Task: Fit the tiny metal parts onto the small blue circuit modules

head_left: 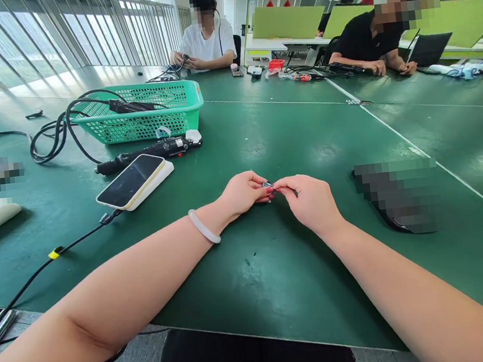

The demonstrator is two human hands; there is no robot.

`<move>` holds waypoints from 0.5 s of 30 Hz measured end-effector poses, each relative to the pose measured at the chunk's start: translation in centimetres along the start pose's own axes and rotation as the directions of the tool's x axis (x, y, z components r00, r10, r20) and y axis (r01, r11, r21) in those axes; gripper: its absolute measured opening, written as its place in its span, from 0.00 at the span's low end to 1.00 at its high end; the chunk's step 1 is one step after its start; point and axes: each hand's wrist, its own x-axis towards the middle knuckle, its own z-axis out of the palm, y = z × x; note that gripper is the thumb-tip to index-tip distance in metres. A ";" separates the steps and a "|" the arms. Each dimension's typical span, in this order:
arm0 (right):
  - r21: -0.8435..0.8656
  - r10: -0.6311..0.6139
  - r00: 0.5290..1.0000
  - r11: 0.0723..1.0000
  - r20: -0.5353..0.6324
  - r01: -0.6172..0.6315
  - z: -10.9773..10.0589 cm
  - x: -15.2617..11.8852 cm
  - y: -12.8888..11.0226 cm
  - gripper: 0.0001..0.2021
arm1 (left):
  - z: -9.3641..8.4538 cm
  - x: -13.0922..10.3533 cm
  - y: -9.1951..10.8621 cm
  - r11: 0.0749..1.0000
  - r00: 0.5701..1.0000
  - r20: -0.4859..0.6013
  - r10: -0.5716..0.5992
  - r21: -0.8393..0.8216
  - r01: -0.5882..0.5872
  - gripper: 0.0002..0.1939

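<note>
My left hand (243,193) and my right hand (310,199) meet over the green table (263,138), fingertips pinched together on a small dark part (267,186). Most of that part is hidden by my fingers. A pale bangle (204,226) circles my left wrist. Both forearms reach in from the near edge.
A phone on a white power bank (134,182) lies left of my hands, its cable (75,241) running toward me. Behind it lie a black corded tool (148,153) and a green basket (143,110) holding cables. A blurred dark object (396,196) lies right. Two people sit at the far side.
</note>
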 end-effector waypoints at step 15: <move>0.095 0.039 0.999 0.995 -0.002 -0.039 -0.4 0.0 0.1 0.09 | 0.0 0.1 -0.1 1.000 1.000 0.021 0.003 -0.001 -0.003 0.11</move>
